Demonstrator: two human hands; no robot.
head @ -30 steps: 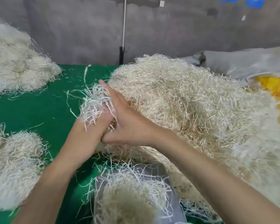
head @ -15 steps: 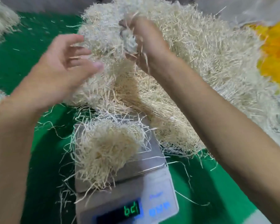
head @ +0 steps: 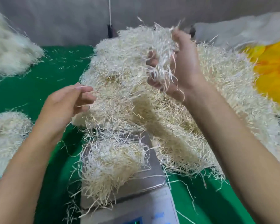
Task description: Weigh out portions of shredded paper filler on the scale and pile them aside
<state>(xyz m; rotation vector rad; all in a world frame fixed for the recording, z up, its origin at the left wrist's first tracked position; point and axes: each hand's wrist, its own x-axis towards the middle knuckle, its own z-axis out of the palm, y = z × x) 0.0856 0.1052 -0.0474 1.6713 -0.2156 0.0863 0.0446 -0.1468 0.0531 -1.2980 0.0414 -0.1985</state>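
Grey wall (head: 63, 18) stands behind a green table (head: 39, 88), which carries everything.

The right hand (head: 179, 67) is raised over the middle of the table. Its fingers (head: 152, 62) are curled round a tuft of shredded paper (head: 162, 50), and strands stick out above the fist and hang down past the palm. The tuft is in the air, clear of the scale, in front of the top of the big heap (head: 217, 88).

The left hand (head: 66, 104) is lower and well apart from the right, palm turned towards the heap and fingers loosely bent. It holds no clump. A few thin strands cross its fingertips (head: 87, 90), and I cannot tell whether they are pinched or only lie against them.

Below and between the two forearms sits the scale (head: 152, 180), near the table's near edge. A portion of filler (head: 110, 160) rests on its steel platform, spilling over the platform's left and front sides. The lit display (head: 137, 222) is cut off by the bottom of the view, so no reading can be made out.

The big heap touches the back and right side of the scale and spreads towards the table's right edge. By the left edge lies one set-aside pile (head: 6, 135), and another pile (head: 10, 50) lies at the far left corner, blurred. Loose strands are scattered on the green between them.

Beyond the heap at the right lie a yellow mass (head: 275, 70) and a white sack (head: 249, 29).
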